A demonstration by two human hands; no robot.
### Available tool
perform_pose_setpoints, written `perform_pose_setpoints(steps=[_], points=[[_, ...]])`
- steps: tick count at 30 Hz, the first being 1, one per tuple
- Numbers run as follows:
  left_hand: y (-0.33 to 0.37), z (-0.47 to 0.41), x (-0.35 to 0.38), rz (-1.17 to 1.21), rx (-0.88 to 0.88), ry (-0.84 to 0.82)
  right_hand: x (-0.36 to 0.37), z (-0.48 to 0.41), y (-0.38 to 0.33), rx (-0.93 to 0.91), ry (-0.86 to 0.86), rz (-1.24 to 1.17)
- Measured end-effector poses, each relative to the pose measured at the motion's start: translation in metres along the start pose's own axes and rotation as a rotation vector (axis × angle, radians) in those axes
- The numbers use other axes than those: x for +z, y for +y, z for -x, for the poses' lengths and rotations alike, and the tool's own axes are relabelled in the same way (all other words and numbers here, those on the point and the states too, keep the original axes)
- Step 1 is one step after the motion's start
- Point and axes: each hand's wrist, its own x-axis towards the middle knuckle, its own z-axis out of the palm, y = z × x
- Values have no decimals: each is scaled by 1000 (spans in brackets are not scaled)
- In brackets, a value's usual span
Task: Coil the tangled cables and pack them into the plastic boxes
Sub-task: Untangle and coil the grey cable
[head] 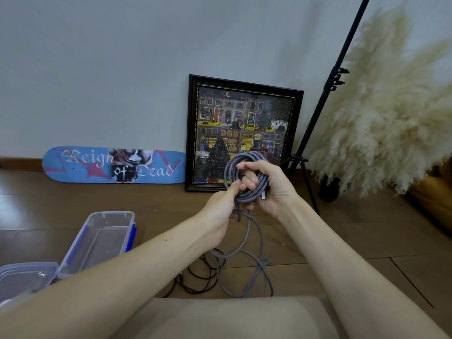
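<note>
Left hand (217, 209), right hand (271, 187) grip grey coil (244, 162); lower-left box (24, 277) cut off.

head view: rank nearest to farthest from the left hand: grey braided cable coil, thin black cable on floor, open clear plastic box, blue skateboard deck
1. Grey braided cable coil, touching the left hand.
2. Thin black cable, on the floor below.
3. Open clear plastic box, floor, far left.
4. Blue skateboard deck, against the back wall.
</note>
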Motion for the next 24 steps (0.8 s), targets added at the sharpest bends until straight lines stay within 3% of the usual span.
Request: perform_pose_setpoints(steps=[5, 8, 10, 13, 16, 18, 21, 24], points=[[6, -13, -18, -458, 155, 89, -10, -11, 9, -15, 148, 202], [14, -18, -38, -1018, 422, 69, -18, -11, 4, -7, 143, 327], [23, -17, -47, -1459, 625, 86, -24, -11, 1, -1, 87, 623], [32, -14, -54, -1838, 806, 75, -20, -7, 2, -24, -54, 1170], [30, -16, -54, -2071, 995, -43, -5, -4, 11, -67, -185, 1410], [27, -17, -54, -2189, 1097, -158, 0, -3, 15, 18, -239, 1491], [23, -14, -52, -2230, 1323, -212, -6, -1, 14, 285, -410, 1357], [19, -9, -49, -2185, 1412, -236, -13, 3, 12, 358, -510, 1201]])
